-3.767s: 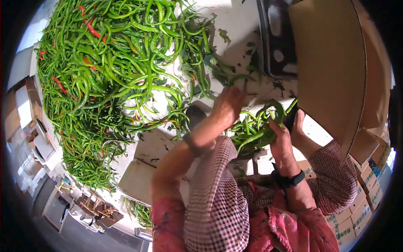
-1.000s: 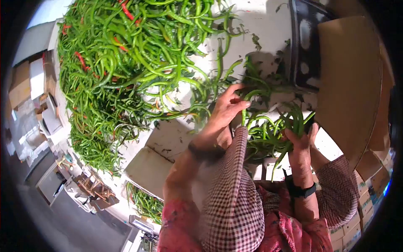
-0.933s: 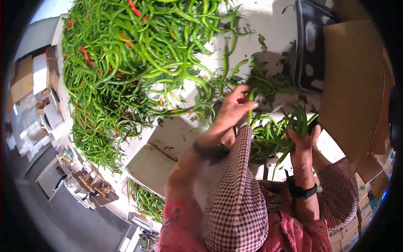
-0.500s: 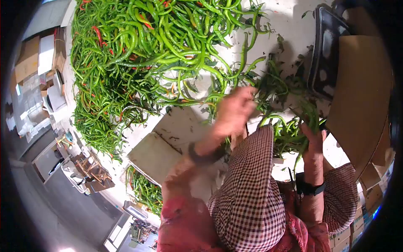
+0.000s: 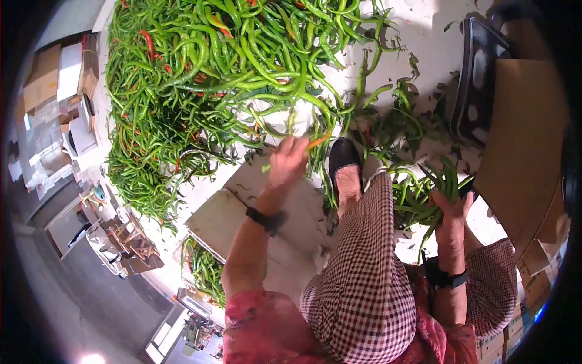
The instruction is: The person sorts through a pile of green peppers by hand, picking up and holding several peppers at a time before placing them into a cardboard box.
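Note:
My left hand (image 5: 288, 162) is slightly blurred over the near edge of a big heap of green chili peppers (image 5: 200, 67). Its fingers are closed on an orange chili pepper (image 5: 318, 141). At the right, my right hand (image 5: 451, 209) is wrapped round a bunch of long green peppers (image 5: 447, 177). Under that bunch lie more green peppers (image 5: 412, 197), partly hidden by my checkered trouser leg (image 5: 364, 273). Loose leaves and stems (image 5: 406, 121) are scattered on the pale floor between the heap and my right hand.
A black tray (image 5: 476, 79) and a large cardboard piece (image 5: 521, 139) stand at the right. A flat pale board (image 5: 218, 221) lies left of my legs. My black shoe (image 5: 344, 155) is between my hands. Boxes (image 5: 42, 79) and a wooden chair (image 5: 130, 239) are far left.
My left hand has moved left, away from the leaves and towards the heap, uncovering my shoe. My right hand has stayed in nearly the same place with its bunch.

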Demonstrator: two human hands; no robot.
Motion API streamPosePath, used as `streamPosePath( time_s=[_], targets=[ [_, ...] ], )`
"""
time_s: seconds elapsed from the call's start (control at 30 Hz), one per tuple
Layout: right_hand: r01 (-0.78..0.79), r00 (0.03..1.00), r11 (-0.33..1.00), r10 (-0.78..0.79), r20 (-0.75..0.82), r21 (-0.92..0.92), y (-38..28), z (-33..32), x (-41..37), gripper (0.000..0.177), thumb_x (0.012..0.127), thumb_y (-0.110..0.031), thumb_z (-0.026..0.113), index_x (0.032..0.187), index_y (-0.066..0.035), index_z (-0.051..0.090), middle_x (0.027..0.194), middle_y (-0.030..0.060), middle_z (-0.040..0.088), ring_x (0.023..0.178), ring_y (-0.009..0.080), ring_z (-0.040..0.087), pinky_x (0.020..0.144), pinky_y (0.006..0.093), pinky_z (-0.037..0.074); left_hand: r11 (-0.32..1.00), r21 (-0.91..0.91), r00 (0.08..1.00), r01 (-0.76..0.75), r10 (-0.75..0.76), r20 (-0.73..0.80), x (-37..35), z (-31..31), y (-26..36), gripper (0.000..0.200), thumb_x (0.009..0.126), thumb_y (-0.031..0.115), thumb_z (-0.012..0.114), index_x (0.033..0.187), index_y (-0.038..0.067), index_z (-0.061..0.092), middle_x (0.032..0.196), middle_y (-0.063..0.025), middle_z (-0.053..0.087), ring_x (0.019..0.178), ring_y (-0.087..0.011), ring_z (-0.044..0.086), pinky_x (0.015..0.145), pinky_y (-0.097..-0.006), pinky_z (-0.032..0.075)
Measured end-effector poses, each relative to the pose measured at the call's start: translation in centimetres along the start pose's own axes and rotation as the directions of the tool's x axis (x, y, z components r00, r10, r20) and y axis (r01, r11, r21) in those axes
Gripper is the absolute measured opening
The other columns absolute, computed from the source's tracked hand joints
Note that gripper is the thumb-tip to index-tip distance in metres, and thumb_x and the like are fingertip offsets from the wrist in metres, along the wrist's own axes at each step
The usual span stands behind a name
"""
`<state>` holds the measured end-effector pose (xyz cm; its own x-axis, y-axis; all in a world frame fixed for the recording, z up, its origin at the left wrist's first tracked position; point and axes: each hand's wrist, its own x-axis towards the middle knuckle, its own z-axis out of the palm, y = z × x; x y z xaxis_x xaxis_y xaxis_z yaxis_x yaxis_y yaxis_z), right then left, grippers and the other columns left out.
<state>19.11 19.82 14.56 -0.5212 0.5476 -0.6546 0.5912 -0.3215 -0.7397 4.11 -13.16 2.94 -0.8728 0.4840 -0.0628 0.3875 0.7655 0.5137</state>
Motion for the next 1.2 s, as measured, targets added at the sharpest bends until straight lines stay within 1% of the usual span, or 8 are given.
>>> streamPosePath(
  time_s=[0.33,0.53,0.63,0.7,0.77,0.9,1.07,1.2],
  targets=[
    [-0.16,0.98,0.975,0.176,0.094,-0.155,-1.2,0.8,-0.1,0.018,0.084,-0.014,0.063,0.097,-0.002,0.063,0.084,0.0038,0.059,0.078,0.0137,0.055,0.072,0.0254,0.045,0.916,0.383,0.991,-0.121,0.087,0.106,10.9,4.6,-1.5,0.016,0.078,0.008,0.061,0.094,0.009,0.059,0.101,-0.0111,0.049,0.088,-0.0305,0.059,0.065,-0.0423,0.053],
    [-0.226,0.964,0.969,0.208,0.164,0.095,0.9,-1.2,1.0,0.013,0.086,-0.016,0.063,0.092,-0.004,0.065,0.087,0.0019,0.062,0.083,0.018,0.056,0.108,0.0442,0.021,0.929,0.369,0.979,-0.034,-0.044,0.201,8.0,-4.8,1.3,0.03,0.078,0.011,0.066,0.107,0.009,0.057,0.097,-0.0116,0.057,0.094,-0.0316,0.059,0.071,-0.0437,0.052],
    [0.587,0.805,0.51,-0.445,0.392,-0.628,1.8,-0.8,0.4,0.027,0.083,-0.021,0.068,0.101,-0.002,0.062,0.089,0.0051,0.06,0.08,0.0159,0.057,0.071,0.0265,0.046,0.956,0.29,0.974,0.048,-0.109,0.198,4.8,-7.5,2.6,0.031,0.08,0.013,0.067,0.108,0.006,0.056,0.095,-0.013,0.059,0.085,-0.0308,0.061,0.07,-0.0424,0.052],
    [-0.08,0.992,0.993,0.088,0.088,-0.092,-1.2,1.7,-0.6,0.034,0.081,-0.025,0.07,0.104,-0.002,0.06,0.09,0.005,0.06,0.083,0.0163,0.056,0.076,0.028,0.045,0.958,0.263,0.955,0.119,-0.182,0.233,2.7,-8.1,2.3,0.03,0.082,0.014,0.067,0.108,0.004,0.056,0.094,-0.0137,0.06,0.079,-0.0296,0.062,0.068,-0.0412,0.051],
    [-0.134,0.988,0.985,0.142,0.068,-0.105,-2.2,1.5,-0.9,0.035,0.08,-0.027,0.071,0.104,-0.003,0.06,0.089,0.0048,0.06,0.084,0.0162,0.056,0.077,0.0285,0.044,0.954,-0.061,0.947,0.292,-0.298,-0.123,-0.1,-6.7,0.3,0.025,0.086,0.012,0.062,0.109,0.004,0.055,0.089,-0.0128,0.061,0.071,-0.0231,0.061,0.066,-0.0377,0.05],
    [-0.101,0.983,0.99,0.114,0.142,-0.096,-1.4,-0.1,-1.9,0.033,0.082,-0.026,0.069,0.104,-0.003,0.06,0.087,0.0041,0.06,0.083,0.0152,0.055,0.077,0.0278,0.043,0.441,-0.631,0.679,0.638,-0.709,0.19,-6.6,-1.1,-5.5,0.037,0.089,0.013,0.059,0.124,0.004,0.05,0.091,-0.0105,0.064,0.077,-0.0205,0.062,0.069,-0.036,0.051],
    [-0.096,0.992,0.994,0.092,0.081,0.046,-3.9,-1.0,-5.0,0.027,0.084,-0.022,0.068,0.103,-0.003,0.061,0.087,0.0034,0.061,0.083,0.0141,0.056,0.078,0.0277,0.044,0.61,-0.092,0.614,0.787,-0.789,0.025,-6.7,6.5,-4.0,0.046,0.09,0.014,0.057,0.133,0.005,0.044,0.098,-0.0153,0.065,0.086,-0.026,0.064,0.076,-0.0364,0.052],
    [0.009,0.994,0.98,-0.031,0.109,0.197,-3.7,-4.1,-7.8,0.033,0.083,-0.013,0.067,0.11,-0.009,0.05,0.083,0.0005,0.052,0.076,0.0115,0.052,0.068,0.026,0.045,0.866,-0.133,0.858,0.483,-0.437,0.271,-5.8,7.0,-2.9,0.048,0.087,0.025,0.061,0.128,0.003,0.048,0.103,-0.0196,0.064,0.094,-0.0274,0.063,0.08,-0.0365,0.051]
  ],
)
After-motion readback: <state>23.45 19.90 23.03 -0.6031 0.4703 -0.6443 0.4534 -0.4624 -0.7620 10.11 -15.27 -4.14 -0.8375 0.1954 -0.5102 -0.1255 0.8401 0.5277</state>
